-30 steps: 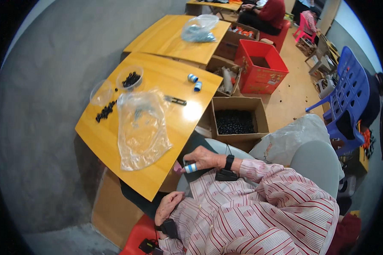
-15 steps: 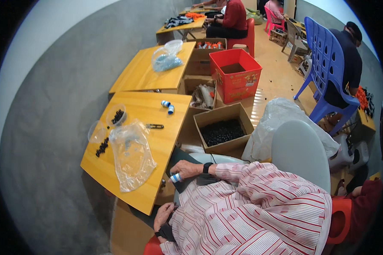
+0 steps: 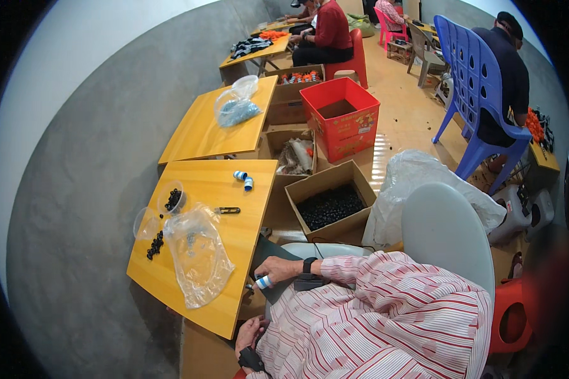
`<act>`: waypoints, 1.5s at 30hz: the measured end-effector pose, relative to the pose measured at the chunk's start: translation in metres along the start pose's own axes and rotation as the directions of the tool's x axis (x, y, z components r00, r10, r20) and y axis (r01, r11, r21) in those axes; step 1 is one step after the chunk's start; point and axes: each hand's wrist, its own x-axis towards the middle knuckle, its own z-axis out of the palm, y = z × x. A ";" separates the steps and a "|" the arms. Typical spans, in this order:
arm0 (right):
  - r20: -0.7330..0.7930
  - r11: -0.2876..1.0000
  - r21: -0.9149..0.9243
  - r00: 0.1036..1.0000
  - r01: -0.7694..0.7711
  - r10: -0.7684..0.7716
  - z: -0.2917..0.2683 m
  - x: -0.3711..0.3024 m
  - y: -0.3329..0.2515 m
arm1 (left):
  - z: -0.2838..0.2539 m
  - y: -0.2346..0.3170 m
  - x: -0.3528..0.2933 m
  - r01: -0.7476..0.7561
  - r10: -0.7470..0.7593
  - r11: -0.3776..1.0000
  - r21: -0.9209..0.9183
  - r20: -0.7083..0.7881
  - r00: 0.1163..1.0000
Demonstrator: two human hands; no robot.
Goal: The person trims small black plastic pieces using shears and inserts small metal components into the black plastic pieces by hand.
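My right hand (image 3: 279, 270) is closed around a small white-and-blue cylinder (image 3: 263, 282), held over my lap beside the table edge. Below it, my left hand (image 3: 251, 333) is close to my shirt front with its fingers curled; anything between them is too small to make out. Two similar blue-and-white cylinders (image 3: 244, 180) lie on the yellow table (image 3: 253, 208). Near them are a small black thread snipper (image 3: 228, 210) and a clear plastic bag (image 3: 199, 259) with small bits inside. A clear tub (image 3: 172, 198) holds black pieces, and more black pieces (image 3: 155, 245) lie loose by its lid (image 3: 146, 223).
Beside my chair stands a carton (image 3: 330, 202) of black pieces, with a red box (image 3: 341, 123) beyond. A white sack (image 3: 417, 189) and a grey chair back (image 3: 449, 221) are at right. Another yellow table (image 3: 189, 136) adjoins mine. Other people sit farther off, one by a blue chair (image 3: 480, 95).
The view has shifted, so the table and my hands appear slightly lower. My right hand still grips the cylinder; my left hand stays near my shirt front.
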 end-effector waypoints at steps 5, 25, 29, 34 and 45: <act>0.000 0.999 0.039 1.000 0.002 -0.002 -0.001 -0.001 -0.003 | 0.003 0.001 -0.006 -0.069 0.070 0.996 -0.060 0.005 0.998; 0.016 0.999 0.043 1.000 -0.027 0.026 0.001 0.003 0.002 | 0.004 0.008 -0.015 -0.090 0.093 0.993 -0.073 0.048 0.994; -0.012 0.999 0.028 1.000 0.020 -0.020 0.003 0.000 -0.003 | 0.003 0.005 -0.016 -0.112 0.118 0.989 -0.094 0.059 0.991; 0.007 0.997 0.072 1.000 0.000 0.000 0.003 -0.003 -0.005 | 0.001 -0.003 -0.019 -0.121 0.126 0.988 -0.093 0.048 0.991; -0.037 0.746 -0.508 0.854 0.431 -0.519 -0.027 0.024 -0.101 | 0.054 0.079 -0.064 -0.480 0.481 0.826 0.295 0.074 0.873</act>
